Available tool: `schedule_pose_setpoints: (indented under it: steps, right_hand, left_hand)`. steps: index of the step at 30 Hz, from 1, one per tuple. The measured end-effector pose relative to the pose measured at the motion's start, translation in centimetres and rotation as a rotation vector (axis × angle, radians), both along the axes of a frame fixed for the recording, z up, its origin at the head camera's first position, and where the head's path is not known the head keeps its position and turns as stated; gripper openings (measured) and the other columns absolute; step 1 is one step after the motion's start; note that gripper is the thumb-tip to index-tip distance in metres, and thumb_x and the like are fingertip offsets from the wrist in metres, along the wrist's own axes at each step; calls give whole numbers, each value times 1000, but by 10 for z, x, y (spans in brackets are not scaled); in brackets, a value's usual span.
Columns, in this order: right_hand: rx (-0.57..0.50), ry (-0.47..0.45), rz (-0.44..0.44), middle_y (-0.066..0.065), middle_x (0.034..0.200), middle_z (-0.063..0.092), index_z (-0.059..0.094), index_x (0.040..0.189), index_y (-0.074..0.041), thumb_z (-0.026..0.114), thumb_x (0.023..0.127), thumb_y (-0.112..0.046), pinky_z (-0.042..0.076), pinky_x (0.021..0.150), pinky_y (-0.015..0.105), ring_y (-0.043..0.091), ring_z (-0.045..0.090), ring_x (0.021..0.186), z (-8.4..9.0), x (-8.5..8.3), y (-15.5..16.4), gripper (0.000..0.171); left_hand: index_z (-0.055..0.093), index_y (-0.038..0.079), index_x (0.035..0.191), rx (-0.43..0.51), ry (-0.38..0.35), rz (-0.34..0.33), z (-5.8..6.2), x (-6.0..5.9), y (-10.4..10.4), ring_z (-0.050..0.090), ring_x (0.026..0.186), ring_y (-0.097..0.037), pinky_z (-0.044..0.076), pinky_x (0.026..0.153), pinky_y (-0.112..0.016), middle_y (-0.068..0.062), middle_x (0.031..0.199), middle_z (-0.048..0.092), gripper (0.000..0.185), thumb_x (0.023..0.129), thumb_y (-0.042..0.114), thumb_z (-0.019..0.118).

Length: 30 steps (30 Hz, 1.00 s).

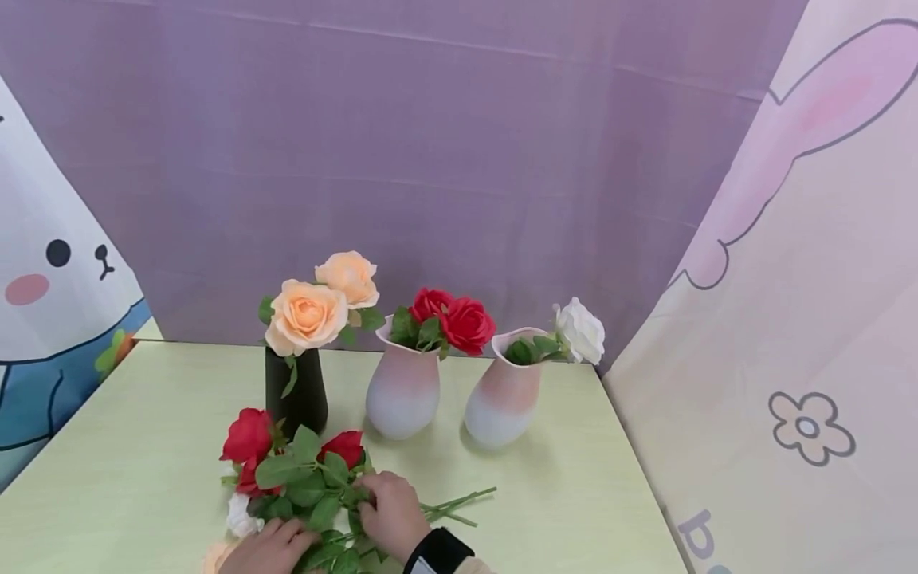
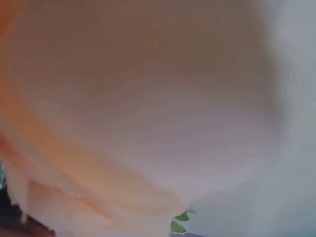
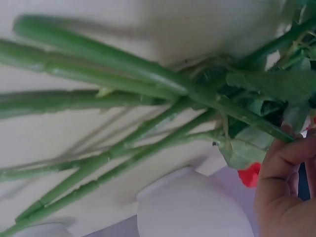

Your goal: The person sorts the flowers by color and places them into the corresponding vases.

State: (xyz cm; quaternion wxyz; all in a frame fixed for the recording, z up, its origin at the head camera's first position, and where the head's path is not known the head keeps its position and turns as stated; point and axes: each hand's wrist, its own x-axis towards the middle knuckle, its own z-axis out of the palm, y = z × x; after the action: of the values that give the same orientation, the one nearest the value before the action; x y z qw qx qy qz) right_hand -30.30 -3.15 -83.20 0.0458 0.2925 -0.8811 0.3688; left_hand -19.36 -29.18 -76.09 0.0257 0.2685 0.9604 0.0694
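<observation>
Roses with leafy stems lie in a pile on the table in the head view. Red roses, a white rose and part of a peach rose show at its left. My right hand pinches a green rose stem between thumb and fingers, among the leaves. On the pile's near side, my left hand rests at the leaves; its fingertips are partly hidden, and I cannot tell whether they grip a stem. Blurred pale peach petals fill much of the left wrist view.
Behind the pile stand a black vase with peach roses, a pink-white vase with red roses, and another pink-white vase with a white rose. Loose stem ends stick out to the right. A purple cloth hangs behind the table.
</observation>
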Motion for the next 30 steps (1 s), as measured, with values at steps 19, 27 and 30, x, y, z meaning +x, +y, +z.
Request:
schedule_pose_setpoints:
  steps: [19,27,30]
  right_hand:
    - [23,67,41,-15,94,57,46,132,-49,54,100,-45,41,60,17,2,56,77,46,-15,47,33]
    - [-89,85,39,-11,91,61,60,102,-43,54,100,-46,47,64,18,1,57,79,123,-7,72,7]
    - [-130,128,2,-10,96,62,60,109,-43,59,99,-40,50,65,17,0,58,82,140,-14,81,11]
  left_hand:
    - [50,58,113,88,299,116,-106,-66,-4,59,92,-11,52,64,-48,29,108,52,44,78,85,51]
    - [40,63,125,85,333,69,-108,-104,0,58,109,-12,53,83,-50,25,120,51,54,77,87,47]
    - [40,62,127,98,367,50,-80,-109,10,58,108,-13,53,83,-49,23,119,53,56,77,87,49]
